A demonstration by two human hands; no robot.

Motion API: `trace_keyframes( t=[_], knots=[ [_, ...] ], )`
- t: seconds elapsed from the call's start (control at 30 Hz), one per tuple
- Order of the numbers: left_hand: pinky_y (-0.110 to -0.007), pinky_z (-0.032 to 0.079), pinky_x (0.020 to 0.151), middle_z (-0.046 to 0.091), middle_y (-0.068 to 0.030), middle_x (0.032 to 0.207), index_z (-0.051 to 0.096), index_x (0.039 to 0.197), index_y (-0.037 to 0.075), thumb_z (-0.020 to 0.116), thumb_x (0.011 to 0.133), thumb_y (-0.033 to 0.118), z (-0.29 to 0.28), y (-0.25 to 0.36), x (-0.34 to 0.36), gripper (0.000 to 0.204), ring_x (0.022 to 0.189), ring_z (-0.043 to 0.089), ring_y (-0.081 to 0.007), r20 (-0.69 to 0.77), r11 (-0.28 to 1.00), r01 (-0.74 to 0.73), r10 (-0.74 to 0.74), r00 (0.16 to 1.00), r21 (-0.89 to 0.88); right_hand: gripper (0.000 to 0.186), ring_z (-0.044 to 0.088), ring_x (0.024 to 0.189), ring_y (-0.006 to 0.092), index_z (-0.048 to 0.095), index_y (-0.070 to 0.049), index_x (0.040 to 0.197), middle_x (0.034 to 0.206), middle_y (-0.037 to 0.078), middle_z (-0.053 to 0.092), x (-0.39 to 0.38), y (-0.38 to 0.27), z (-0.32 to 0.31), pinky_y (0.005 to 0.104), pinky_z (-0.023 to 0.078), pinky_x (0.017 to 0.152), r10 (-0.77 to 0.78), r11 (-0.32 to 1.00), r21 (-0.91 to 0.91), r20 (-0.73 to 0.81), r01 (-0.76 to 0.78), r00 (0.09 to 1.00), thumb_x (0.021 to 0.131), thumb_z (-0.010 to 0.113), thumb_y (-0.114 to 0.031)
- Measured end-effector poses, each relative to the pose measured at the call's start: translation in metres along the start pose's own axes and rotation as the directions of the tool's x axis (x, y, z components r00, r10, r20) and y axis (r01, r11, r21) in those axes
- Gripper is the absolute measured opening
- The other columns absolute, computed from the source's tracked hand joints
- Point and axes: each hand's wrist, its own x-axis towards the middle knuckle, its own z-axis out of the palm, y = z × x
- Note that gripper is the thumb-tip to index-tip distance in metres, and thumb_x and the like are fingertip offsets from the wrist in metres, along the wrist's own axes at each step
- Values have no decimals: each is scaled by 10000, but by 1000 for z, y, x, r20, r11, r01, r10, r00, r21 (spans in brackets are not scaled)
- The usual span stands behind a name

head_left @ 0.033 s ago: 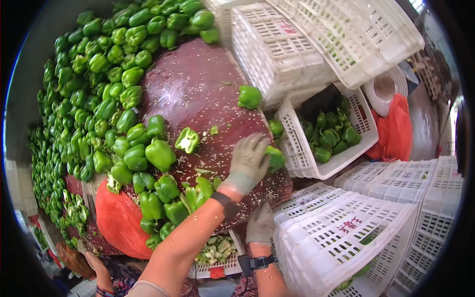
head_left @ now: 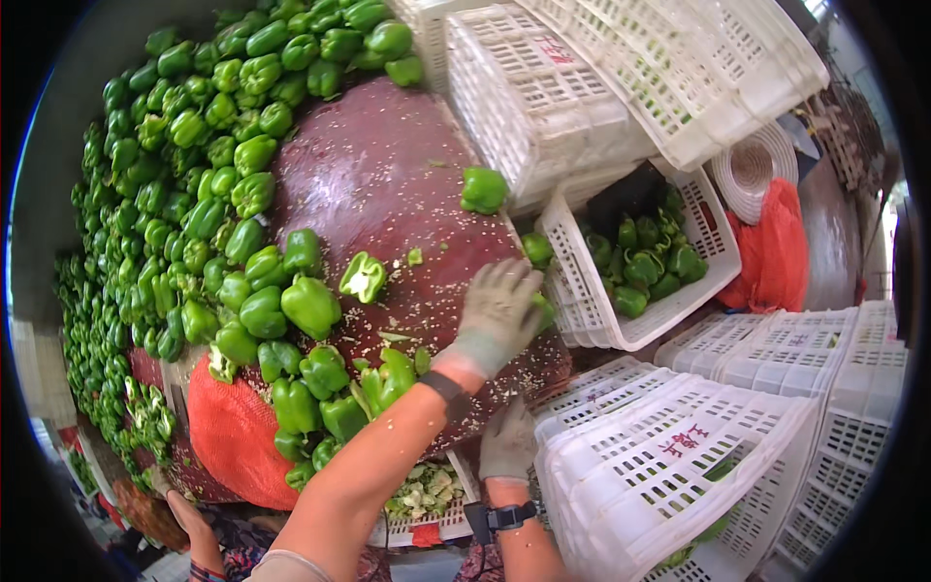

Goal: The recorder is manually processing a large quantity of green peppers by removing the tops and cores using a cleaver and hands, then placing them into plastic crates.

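White crate [head_left: 693,305] at three o'clock: green peppers [head_left: 647,264] and a black object [head_left: 621,202] inside. Lower crate [head_left: 468,482] at six o'clock: pale green trimmings [head_left: 422,493]. Stacked crates [head_left: 669,441] at four o'clock: some green visible through the slots. Left hand [head_left: 497,308]: gloved, palm down above the dark red worktop [head_left: 378,145], fingers slightly spread; a green pepper [head_left: 546,312] sits at its three o'clock side, partly hidden, whether gripped cannot be told. Right hand [head_left: 507,441]: gloved, near the worktop's edge; finger state unclear.
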Motion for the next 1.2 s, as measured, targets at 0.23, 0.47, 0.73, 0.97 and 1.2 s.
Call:
trace_keyframes(
  t=[0.23, 0.47, 0.73, 0.97, 1.2],
  knots=[
    [-514, 447, 947, 483, -116, 1377, 489, 1354, 115, 710, 790, 213, 43, 25, 47, 614, 1257, 478, -293, 837, 853, -138, -441, 323, 503, 557, 623, 800, 317, 442, 63, 1293, 925, 198, 612, -35, 19, 2, 397, 526, 670, -204, 971, -83, 195, 223, 959, 827, 600, -197],
    [-374, 426, 1024, 430, -229, 1306, 418, 1325, 21, 741, 677, 369, -19, -59, 3, 804, 1220, 474, -380, 614, 849, 515, -469, 635, 116, 409, 612, 833, 377, 519, -27, 1242, 924, 209, 622, -81, 42, -34, 474, 496, 735, -90, 996, 56, 318, 76, 944, 884, 552, -223],
    [-437, 434, 1005, 424, -198, 1332, 297, 1448, 140, 797, 671, 249, -39, -76, -89, 930, 1212, 464, -378, 295, 880, 459, -473, 830, 118, 304, 595, 890, 431, 576, 16, 1116, 953, 255, 630, -60, 23, -14, 471, 460, 791, 56, 891, 433, 191, -135, 980, 890, 544, -186],
    [-391, 400, 1040, 473, -209, 1303, 352, 1414, 45, 816, 649, 385, -64, -99, -93, 957, 1221, 476, -353, 262, 759, 589, -530, 806, -276, 312, 601, 849, 414, 570, 33, 1115, 922, 246, 632, -18, 9, -5, 460, 468, 782, -27, 929, 369, 172, -39, 985, 893, 560, -186],
    [-356, 373, 1072, 456, -206, 1365, 314, 1441, 21, 829, 683, 325, -151, -70, -98, 966, 1266, 466, -262, 243, 642, 417, -346, 906, -643, 293, 629, 727, 212, 555, 7, 1185, 886, 129, 664, -51, -105, -119, 319, 509, 632, 129, 572, 819, -137, 39, 982, 928, 509, -127]
  ],
)
